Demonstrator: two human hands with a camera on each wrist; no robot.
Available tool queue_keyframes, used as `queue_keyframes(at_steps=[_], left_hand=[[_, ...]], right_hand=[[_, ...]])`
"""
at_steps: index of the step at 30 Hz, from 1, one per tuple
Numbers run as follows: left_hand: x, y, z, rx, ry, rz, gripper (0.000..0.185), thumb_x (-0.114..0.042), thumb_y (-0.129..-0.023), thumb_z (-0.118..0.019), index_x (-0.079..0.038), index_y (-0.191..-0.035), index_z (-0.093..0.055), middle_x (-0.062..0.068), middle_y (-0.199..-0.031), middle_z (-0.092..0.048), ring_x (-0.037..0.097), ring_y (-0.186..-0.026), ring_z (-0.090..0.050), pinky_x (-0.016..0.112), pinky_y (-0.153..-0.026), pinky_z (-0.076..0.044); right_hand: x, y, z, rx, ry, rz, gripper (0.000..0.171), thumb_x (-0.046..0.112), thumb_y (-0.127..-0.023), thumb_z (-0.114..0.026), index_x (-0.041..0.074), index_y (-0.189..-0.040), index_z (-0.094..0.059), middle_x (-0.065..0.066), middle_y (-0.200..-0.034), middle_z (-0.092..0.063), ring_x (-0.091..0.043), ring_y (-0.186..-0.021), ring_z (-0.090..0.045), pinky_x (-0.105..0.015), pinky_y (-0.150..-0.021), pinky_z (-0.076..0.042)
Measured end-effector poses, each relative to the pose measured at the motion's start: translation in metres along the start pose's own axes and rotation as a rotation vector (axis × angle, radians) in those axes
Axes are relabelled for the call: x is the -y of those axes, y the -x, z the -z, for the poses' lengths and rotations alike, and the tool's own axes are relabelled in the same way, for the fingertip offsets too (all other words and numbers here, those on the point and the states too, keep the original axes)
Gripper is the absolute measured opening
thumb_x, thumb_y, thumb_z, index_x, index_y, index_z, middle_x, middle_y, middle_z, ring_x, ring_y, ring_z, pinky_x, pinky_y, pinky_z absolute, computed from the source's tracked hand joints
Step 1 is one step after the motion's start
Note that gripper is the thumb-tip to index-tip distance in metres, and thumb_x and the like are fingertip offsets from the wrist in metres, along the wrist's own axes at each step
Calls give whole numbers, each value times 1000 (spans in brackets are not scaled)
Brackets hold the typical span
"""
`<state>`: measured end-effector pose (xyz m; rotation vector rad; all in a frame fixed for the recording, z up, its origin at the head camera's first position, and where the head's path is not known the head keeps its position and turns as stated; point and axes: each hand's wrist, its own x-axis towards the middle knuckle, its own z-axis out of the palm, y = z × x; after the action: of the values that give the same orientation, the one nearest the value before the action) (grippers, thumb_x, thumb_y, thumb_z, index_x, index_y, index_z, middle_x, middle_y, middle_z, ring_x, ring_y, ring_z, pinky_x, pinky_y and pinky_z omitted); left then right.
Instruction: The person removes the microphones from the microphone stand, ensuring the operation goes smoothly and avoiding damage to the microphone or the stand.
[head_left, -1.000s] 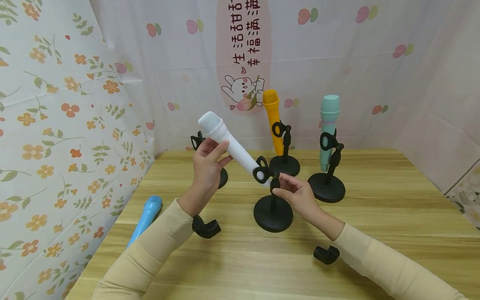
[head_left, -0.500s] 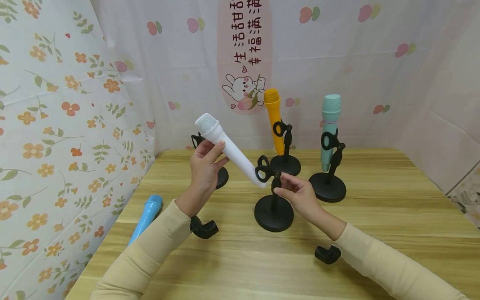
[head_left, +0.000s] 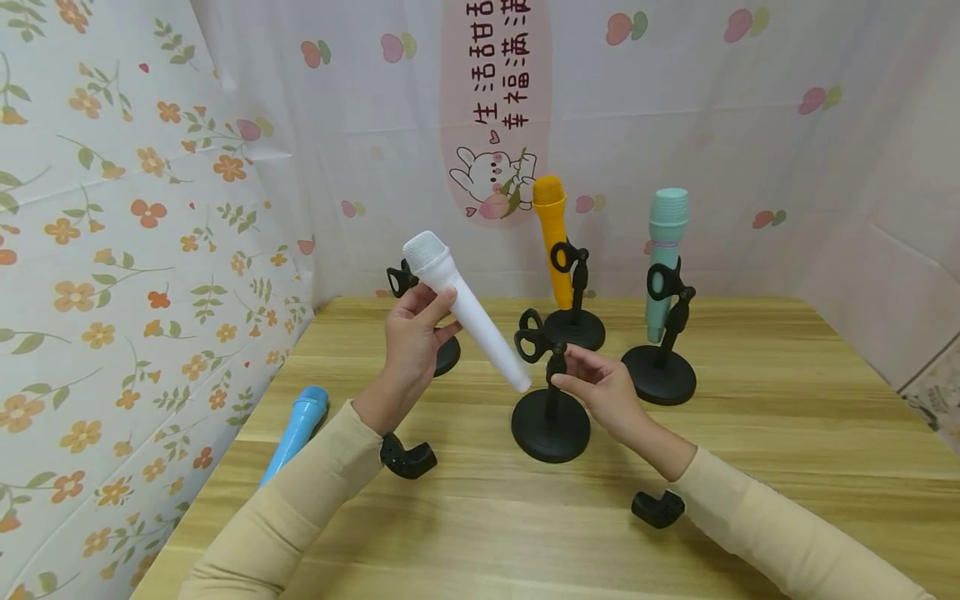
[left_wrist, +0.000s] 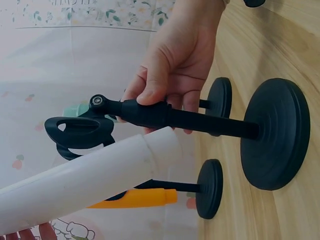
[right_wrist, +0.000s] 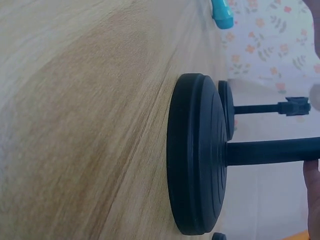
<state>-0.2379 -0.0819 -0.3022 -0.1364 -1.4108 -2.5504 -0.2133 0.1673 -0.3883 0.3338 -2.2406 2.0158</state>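
While the left hand (head_left: pixel 411 333) curled its fingers and thumb around the upper body of the white microphone (head_left: pixel 465 310), holding it tilted above the wooden table (head_left: pixel 750 467), the microphone's lower end hung just beside the clip of the near black stand (head_left: pixel 550 400). The right hand (head_left: pixel 600 387) pinched that stand's post just under the clip, thumb in front and fingers behind. Behind stood an orange microphone (head_left: pixel 552 237) and a teal microphone (head_left: pixel 663 258) in stands, with a blue microphone (head_left: pixel 296 429) lying at the table's left edge.
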Motion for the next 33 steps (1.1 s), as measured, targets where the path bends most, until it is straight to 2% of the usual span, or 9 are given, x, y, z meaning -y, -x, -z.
queue_keyframes(at_steps=[5,13,26,33], left_hand=[[1,1,4,-5,-44,33,15,1,-90,-67,-4,-104,-65,5,-96,-63,15,-79,-61,35,-67,-57],[5,1,12,0,-134,85,31,-3,-90,-68,5,-119,-60,5,-97,-63,14,-81,-62,33,-67,-57],[8,7,18,3,-210,141,31,-6,-90,-70,4,-118,-62,4,-95,-64,14,-80,-65,29,-65,-57],[9,10,22,2,-251,149,30,-8,-89,-71,4,-116,-63,5,-96,-65,17,-82,-65,30,-63,-57]], right_hand=[[1,-1,1,-10,-2,-16,45,7,-83,-77,-6,-123,-61,5,-98,-65,-8,-93,-59,-19,-80,-52],[2,-1,2,-13,-31,-22,42,6,-82,-78,-4,-120,-64,5,-96,-65,-10,-92,-58,-19,-79,-52],[2,-1,2,-2,-57,-37,36,7,-83,-78,7,-117,-68,5,-98,-64,-10,-95,-58,-19,-80,-52],[4,-1,3,0,-49,-35,41,6,-84,-76,-2,-123,-64,3,-97,-63,-12,-93,-56,-20,-80,-52]])
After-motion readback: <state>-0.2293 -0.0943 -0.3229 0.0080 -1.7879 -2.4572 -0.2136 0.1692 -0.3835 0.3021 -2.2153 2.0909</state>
